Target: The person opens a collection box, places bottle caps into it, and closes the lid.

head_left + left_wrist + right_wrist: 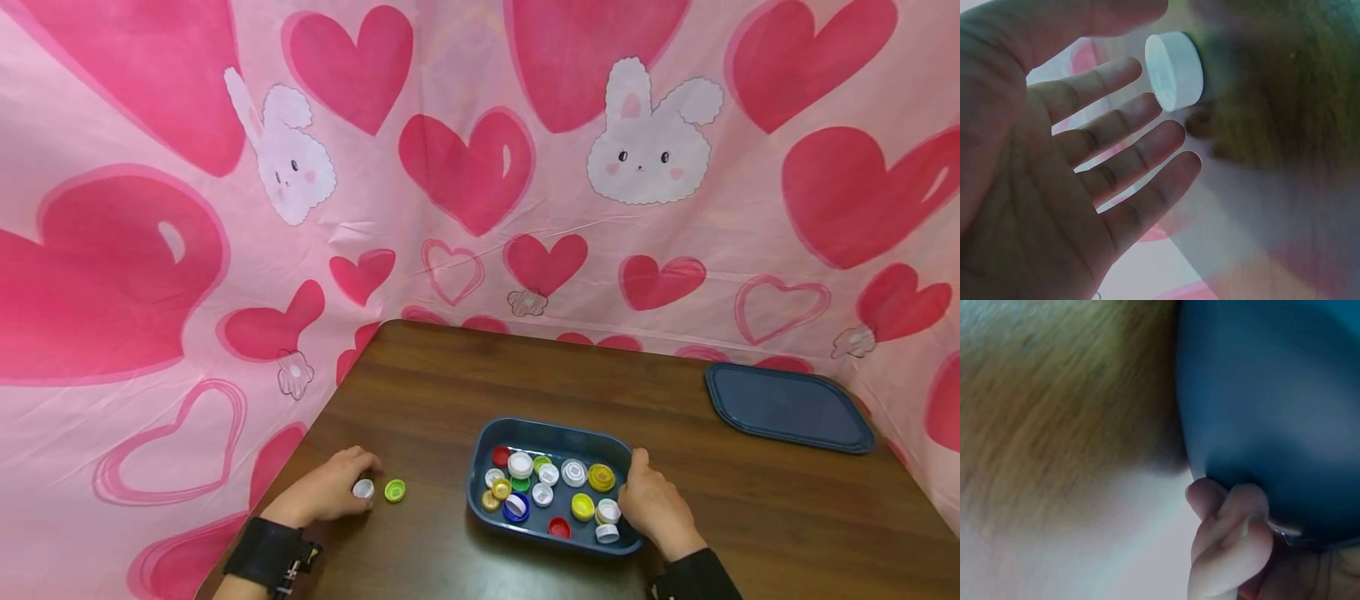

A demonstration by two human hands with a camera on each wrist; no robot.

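Note:
On the table's left side, my left hand [339, 485] is at a white bottle cap [363, 489]. In the left wrist view the cap [1175, 70] stands between thumb and fingertips, with the fingers fairly straight and the thumb apart from it. A green bottle cap [394, 491] lies just right of it. My right hand [660, 505] grips the right end of a dark blue plastic container [558, 432]. Its fingers [1235, 550] curl under the container's rim in the right wrist view. Inside lie several bottle caps, white, yellow, red, green, blue and gold.
A dark blue lid [787, 408] lies flat at the back right of the brown wooden table [450, 375]. Pink cloth [480, 275] with hearts and rabbits hangs behind the table and along its left side.

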